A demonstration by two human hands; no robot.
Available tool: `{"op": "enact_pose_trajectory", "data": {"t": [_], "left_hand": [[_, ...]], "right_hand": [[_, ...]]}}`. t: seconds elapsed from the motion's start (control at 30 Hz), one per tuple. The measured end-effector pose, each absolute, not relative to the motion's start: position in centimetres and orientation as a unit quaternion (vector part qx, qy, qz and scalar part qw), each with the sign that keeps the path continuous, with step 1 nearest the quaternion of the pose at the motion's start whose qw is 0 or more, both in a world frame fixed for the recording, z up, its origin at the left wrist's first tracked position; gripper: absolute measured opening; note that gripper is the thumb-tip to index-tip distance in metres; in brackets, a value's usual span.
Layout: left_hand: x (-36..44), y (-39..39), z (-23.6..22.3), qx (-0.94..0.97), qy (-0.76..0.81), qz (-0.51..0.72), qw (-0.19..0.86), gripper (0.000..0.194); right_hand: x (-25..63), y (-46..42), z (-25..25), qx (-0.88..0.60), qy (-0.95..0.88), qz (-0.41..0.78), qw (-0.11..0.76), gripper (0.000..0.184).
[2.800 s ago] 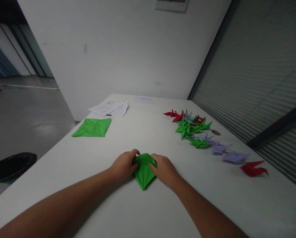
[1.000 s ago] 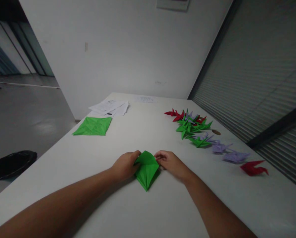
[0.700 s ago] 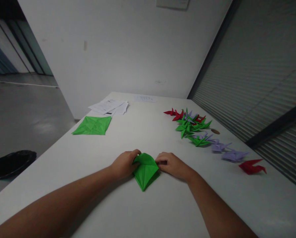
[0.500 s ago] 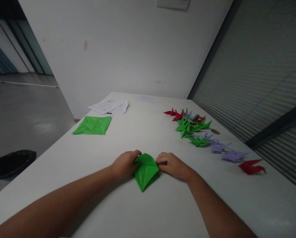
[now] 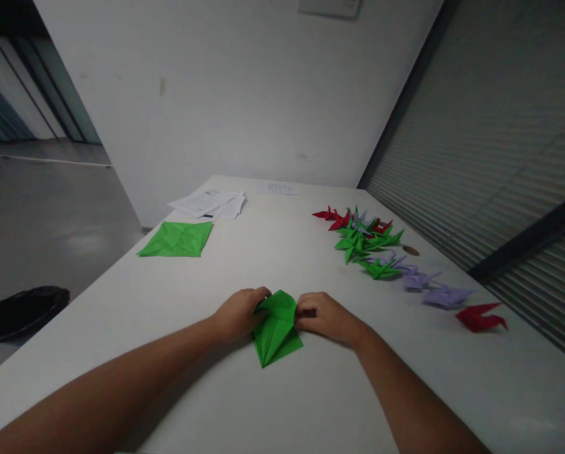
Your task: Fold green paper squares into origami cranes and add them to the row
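Note:
A partly folded sheet of green origami paper (image 5: 277, 328) lies on the white table close in front of me, its narrow point toward me. Its upper layer is lifted and curls up at the far end. My left hand (image 5: 241, 310) is closed on the paper's left edge, with some fingertips hidden behind the fold. On the other side, my right hand (image 5: 324, 315) pinches the right edge of the raised layer between thumb and fingers. A lower green flap spreads out flat beneath the right side.
Folded paper cranes in green (image 5: 358, 243), purple (image 5: 446, 297) and red (image 5: 481, 317) line the table's right side, near a round hole (image 5: 410, 250). At left lie a creased green sheet (image 5: 178, 239) and printed papers (image 5: 209, 203). A black-lined bin (image 5: 24, 312) stands beyond the left edge.
My right hand has moved slightly left, bringing the raised layer's right edge inward. The paper looks narrower on top, and more of the lower flap shows. My left hand has stayed in place.

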State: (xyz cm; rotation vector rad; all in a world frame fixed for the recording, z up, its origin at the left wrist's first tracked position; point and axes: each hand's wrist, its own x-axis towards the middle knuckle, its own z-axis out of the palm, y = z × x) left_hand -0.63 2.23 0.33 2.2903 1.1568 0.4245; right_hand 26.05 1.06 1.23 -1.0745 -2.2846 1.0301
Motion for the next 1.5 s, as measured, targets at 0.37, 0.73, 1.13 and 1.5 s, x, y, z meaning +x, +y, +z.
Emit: {"op": "enact_pose_trajectory", "data": {"t": [0.37, 0.73, 1.13, 1.5], "left_hand": [[-0.5, 2.2, 0.0, 0.853, 0.429, 0.157, 0.253, 0.030], [-0.4, 2.1, 0.3, 0.851, 0.433, 0.153, 0.256, 0.032], [-0.3, 2.2, 0.2, 0.854, 0.429, 0.154, 0.250, 0.032], [-0.2, 2.2, 0.2, 0.854, 0.429, 0.153, 0.250, 0.033]], "right_hand": [[25.7, 0.8, 1.1, -0.419, -0.806, 0.357, 0.219, 0.008], [25.5, 0.6, 1.0, -0.420, -0.816, 0.332, 0.216, 0.013], [25.3, 0.6, 0.9, -0.413, -0.837, 0.298, 0.199, 0.023], [24.7, 0.3, 0.9, -0.442, -0.840, 0.254, 0.184, 0.020]]}}
